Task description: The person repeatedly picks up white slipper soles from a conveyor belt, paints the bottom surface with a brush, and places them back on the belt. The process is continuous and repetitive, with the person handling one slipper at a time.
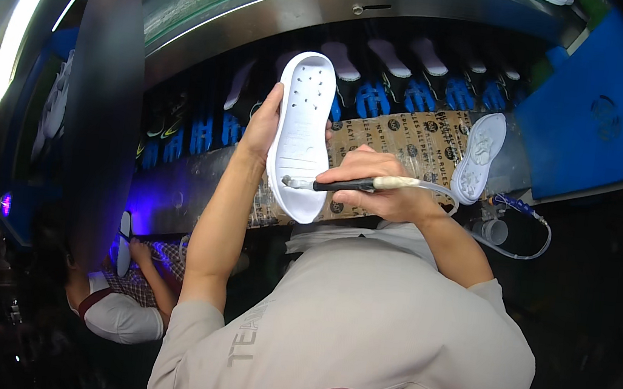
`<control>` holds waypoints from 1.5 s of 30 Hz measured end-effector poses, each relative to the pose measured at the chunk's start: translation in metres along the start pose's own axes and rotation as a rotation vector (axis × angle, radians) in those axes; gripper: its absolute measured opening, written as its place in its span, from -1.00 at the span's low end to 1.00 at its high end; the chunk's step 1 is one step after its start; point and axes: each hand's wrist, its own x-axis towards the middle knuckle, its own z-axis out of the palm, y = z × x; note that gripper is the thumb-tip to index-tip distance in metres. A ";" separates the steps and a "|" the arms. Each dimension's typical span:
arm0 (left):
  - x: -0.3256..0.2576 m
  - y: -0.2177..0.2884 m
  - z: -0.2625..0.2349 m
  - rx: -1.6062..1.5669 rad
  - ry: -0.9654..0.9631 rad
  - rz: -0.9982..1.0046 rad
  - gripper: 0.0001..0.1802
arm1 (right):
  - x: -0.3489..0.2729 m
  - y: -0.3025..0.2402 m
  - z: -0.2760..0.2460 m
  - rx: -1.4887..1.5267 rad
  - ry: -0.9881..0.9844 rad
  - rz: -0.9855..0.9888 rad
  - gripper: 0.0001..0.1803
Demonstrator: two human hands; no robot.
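A white shoe sole (305,129) is held up in my left hand (263,125), thumb along its left rim and fingertips showing at its right side. Several small holes dot its upper part. My right hand (378,179) is closed round a glue brush (350,185) with a dark handle, a pale rear part and a clear tube running off to the right. The brush's tip lies over the lower part of the sole's inner face. A second white sole (479,155), with patches of a whitish coating, lies to the right.
Printed brown cardboard (423,142) covers the bench in front of me. Behind it stand several blue holders (372,98) and pale shoe parts (389,57). A blue machine panel (593,118) rises at right, near a small cup (494,230). A co-worker (124,319) sits at lower left.
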 end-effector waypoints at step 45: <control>0.089 0.461 -0.460 2.482 1.163 -0.424 -0.33 | -0.091 0.183 0.043 -0.127 0.420 0.465 -0.56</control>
